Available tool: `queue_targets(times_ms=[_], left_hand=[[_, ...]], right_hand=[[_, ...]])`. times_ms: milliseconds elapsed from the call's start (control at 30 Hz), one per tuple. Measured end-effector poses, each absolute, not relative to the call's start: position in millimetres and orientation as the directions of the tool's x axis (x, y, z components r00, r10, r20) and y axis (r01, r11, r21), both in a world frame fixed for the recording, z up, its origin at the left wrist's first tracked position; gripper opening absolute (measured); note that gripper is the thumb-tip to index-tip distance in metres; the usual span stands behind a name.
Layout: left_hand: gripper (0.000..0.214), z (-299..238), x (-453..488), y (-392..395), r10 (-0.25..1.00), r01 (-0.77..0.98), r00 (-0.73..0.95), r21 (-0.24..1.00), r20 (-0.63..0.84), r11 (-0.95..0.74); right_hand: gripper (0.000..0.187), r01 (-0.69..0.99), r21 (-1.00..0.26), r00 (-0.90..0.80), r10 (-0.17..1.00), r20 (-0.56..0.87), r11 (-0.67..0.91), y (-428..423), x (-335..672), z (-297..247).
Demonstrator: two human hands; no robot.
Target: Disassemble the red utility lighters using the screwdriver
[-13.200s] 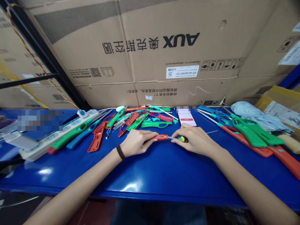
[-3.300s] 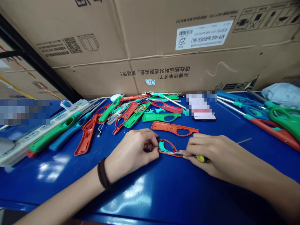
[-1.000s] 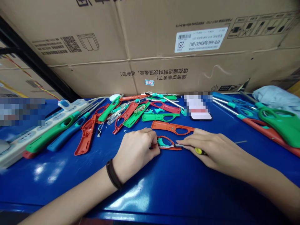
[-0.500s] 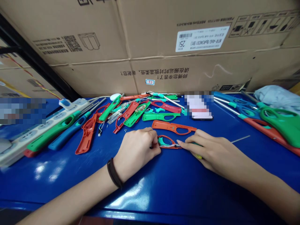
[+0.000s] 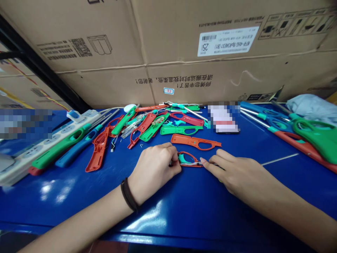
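Two bare hands at one open orange lighter shell (image 5: pixel 194 165), low over the tabletop: left hand (image 5: pixel 158 160) clamped over its rear end, thumb against fingers; right hand (image 5: pixel 229 168) with fingertips at its front end, whether pinching or merely resting there, cannot tell. Inside the shell: smooth teal trigger (image 5: pixel 182 159), curved; white wire (image 5: pixel 189 163) along the near edge.

Just beyond the grip: one orange half-shell (image 5: pixel 181 140), flat, moulded plastic, with oval finger opening. Farther beyond: one green half-shell (image 5: pixel 170 130); heap of red and green shells, clear slips and slim metal tubes. Left of the grip: one red half-shell (image 5: pixel 94 156), hollow side up; past it, blue lighter (image 5: pixel 71 153) and green lighter (image 5: pixel 60 147), both long-nozzled, beside a white power strip (image 5: pixel 33 151). Right of the grip: thin straight metal rod (image 5: pixel 280 159); farther out, more long lighters and crumpled pale-blue material (image 5: pixel 313 108).

Surface: glossy blue tabletop (image 5: pixel 105 196), streaked with reflections. Behind: creased brown cardboard (image 5: pixel 168 42), print inverted; black metal frame (image 5: pixel 39 63) at left.

Obscured: shell's rear, under left fingers; rod's near end, behind right hand; phone (image 5: pixel 222 123), partly pixelated; outermost lighters at right, cropped.
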State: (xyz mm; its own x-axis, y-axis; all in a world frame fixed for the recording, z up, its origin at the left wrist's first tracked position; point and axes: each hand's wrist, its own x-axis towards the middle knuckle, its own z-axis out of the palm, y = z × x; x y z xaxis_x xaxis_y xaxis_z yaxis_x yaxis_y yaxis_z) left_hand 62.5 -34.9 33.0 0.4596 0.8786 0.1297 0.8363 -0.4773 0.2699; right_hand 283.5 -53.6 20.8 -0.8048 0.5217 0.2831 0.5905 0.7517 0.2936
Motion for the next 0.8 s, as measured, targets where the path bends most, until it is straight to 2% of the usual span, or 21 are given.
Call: queue_targets(times_ms=[267,633,800], left_hand=[[0.004,34.1,62.3,-35.6,0.868,0.825,0.478,0.271,0.137,-0.497],[0.006,33.8,61.3,-34.9,0.869,0.818,0.476,0.293,0.138,-0.495],[0.005,33.7,61.1,-35.2,0.875,0.829,0.467,0.281,0.127,-0.483]], right_hand=[[0.041,0.586,0.360,-0.810,0.530,0.251,0.725,-57.0,279.5,22.1],[0.040,0.593,0.317,-0.805,0.546,0.232,0.740,-55.8,290.5,20.5],[0.039,0.642,0.213,-0.766,0.603,0.224,0.736,-55.8,297.0,17.0]])
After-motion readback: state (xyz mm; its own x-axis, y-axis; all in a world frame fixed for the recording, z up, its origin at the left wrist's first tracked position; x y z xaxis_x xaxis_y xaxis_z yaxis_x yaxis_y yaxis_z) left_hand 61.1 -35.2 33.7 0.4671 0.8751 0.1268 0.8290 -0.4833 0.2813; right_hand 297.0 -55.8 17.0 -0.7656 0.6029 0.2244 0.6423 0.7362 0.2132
